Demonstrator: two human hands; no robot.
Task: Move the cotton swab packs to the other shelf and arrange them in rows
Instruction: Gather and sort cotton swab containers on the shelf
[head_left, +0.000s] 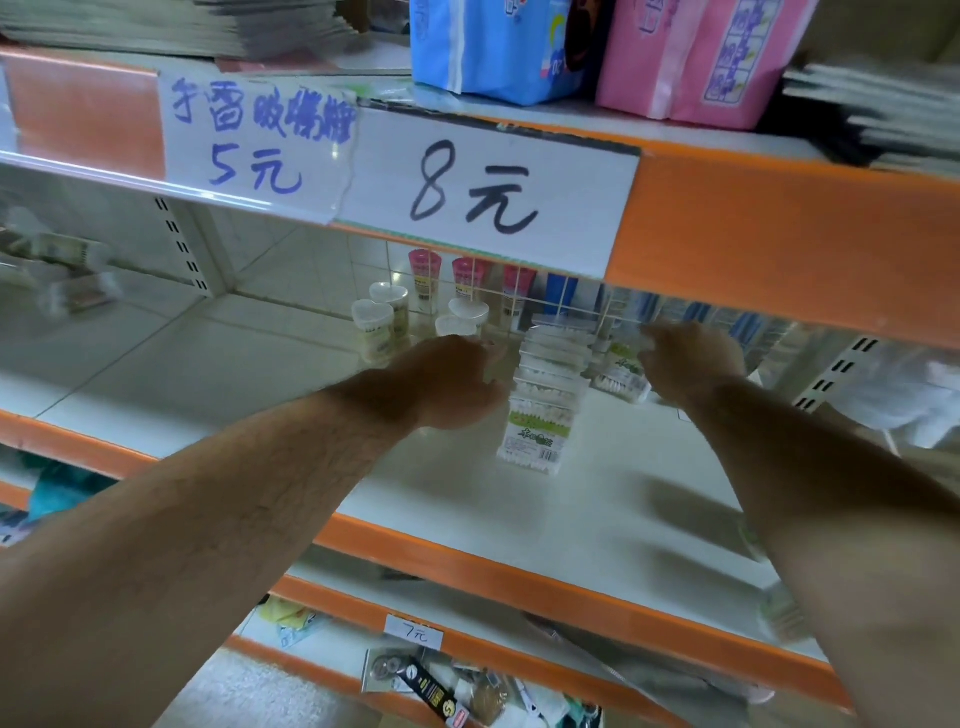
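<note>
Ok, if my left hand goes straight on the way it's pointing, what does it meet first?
Most likely the row of swab packs. The left hand points forward and to the right, and the row stands just past its fingertips. The picture doesn't show whether they already touch.

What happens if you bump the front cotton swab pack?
It would probably tip: the front cotton swab pack stands upright, tall and narrow. It likely feels light, being clear plastic full of swabs. The packs behind might catch it.
</note>
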